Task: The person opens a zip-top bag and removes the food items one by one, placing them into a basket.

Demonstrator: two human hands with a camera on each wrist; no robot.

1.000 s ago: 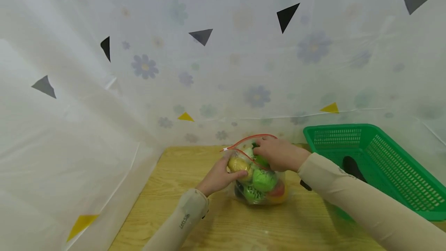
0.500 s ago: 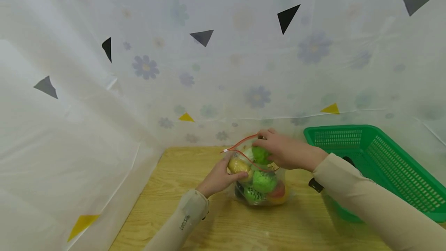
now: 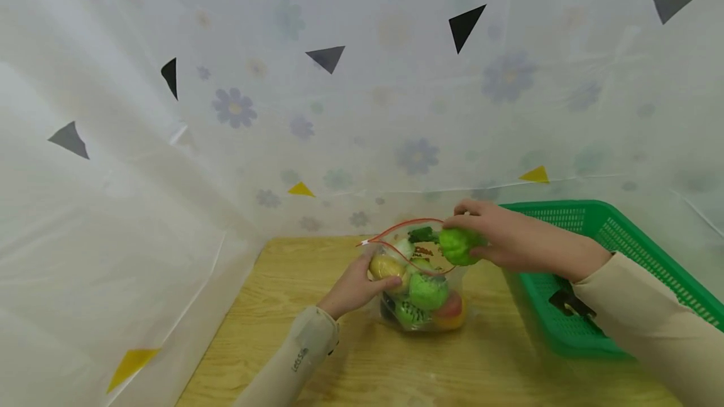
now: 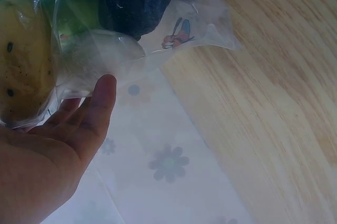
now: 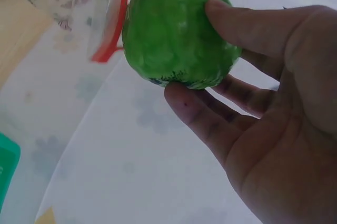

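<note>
My left hand grips the left side of a clear zip bag, thumb across the front over a yellow potato. Red zip edging rings the bag's open mouth. Inside are several play fruits and vegetables, among them a round green one, a red-orange fruit and a dark piece. Just right of the mouth, my right hand pinches a bumpy green custard apple between thumb and fingers. In the right wrist view the red edging passes close beside it.
A green plastic basket stands to the right, partly under my right forearm. The wooden table meets a white flowered sheet at the back and left.
My right hand has lifted the custard apple out of the bag's mouth and moved right with it. The left hand and the bag stay almost still.
</note>
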